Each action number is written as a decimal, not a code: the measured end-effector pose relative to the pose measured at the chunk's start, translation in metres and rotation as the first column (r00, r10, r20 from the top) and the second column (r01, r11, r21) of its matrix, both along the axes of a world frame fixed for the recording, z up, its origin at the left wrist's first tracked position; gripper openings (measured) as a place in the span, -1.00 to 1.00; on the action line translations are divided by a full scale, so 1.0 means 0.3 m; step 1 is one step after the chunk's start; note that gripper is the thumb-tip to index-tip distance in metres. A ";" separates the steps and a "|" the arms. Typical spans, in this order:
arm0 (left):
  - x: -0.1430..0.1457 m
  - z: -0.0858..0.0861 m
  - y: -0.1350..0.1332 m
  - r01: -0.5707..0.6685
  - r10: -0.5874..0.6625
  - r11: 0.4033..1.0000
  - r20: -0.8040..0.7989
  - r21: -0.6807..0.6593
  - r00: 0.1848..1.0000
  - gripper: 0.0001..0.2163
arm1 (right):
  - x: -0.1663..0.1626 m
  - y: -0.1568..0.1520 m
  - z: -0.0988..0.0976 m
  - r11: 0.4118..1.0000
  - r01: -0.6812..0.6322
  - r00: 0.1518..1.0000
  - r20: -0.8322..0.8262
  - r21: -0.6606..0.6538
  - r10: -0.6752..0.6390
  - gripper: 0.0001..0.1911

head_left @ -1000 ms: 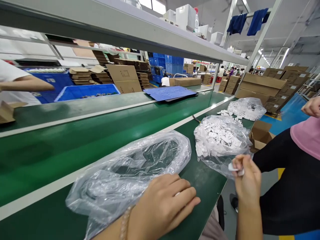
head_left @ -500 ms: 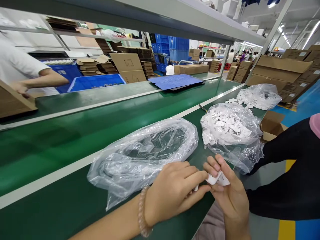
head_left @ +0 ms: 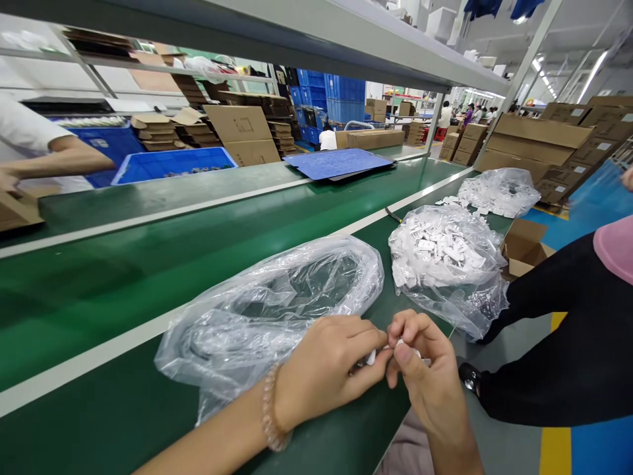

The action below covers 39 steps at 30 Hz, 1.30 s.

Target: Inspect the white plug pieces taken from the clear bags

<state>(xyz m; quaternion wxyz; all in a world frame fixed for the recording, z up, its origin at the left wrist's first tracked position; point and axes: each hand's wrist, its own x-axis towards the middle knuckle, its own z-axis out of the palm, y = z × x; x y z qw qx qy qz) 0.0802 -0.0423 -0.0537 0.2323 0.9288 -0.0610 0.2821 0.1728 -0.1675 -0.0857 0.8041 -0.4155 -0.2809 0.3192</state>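
Observation:
My left hand (head_left: 329,366), with a beaded bracelet at the wrist, is closed on a small white plastic piece (head_left: 370,357) that shows between thumb and fingers. Its fingertips meet those of my right hand (head_left: 432,373), which pinches another small white plastic piece (head_left: 419,355), mostly covered by the fingers. Behind my left hand lies a crumpled clear plastic bag (head_left: 192,343) with its mouth spread wide. Beyond my right hand, a clear bag (head_left: 475,307) stands full of loose white plastic pieces (head_left: 435,244).
Another clear bag (head_left: 499,188) of white pieces lies farther back on the green table (head_left: 113,422). Blue sheets (head_left: 341,161) rest across the belt. An open carton (head_left: 527,254) and a person in black trousers (head_left: 548,336) are at right. Another person's arm (head_left: 59,158) works at far left.
My right hand has turned and closed its fingers over the white piece, which was more exposed before. Both hands have drawn together. The whole view has shifted slightly.

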 end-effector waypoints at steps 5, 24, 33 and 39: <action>0.009 0.025 0.014 -0.007 -0.035 0.919 -0.100 -0.394 0.994 -0.84 | 0.035 -0.005 -0.018 0.988 0.154 0.982 0.108 -0.001 -0.153 -0.82; -0.032 0.121 -0.022 -0.203 -0.685 0.098 -0.215 -0.974 0.696 -0.67 | -0.020 -0.055 -0.015 0.934 0.301 0.870 0.345 0.192 -0.351 -0.94; -0.074 0.146 -0.025 0.141 -0.137 0.932 0.037 -0.335 0.990 -0.94 | -0.022 -0.067 -0.030 0.676 0.647 0.435 0.558 0.352 -0.707 -0.88; -0.095 0.134 -0.022 0.019 -0.041 0.989 0.148 0.147 0.988 -0.97 | -0.001 -0.130 -0.008 0.714 0.576 0.209 0.773 0.399 -0.600 -0.82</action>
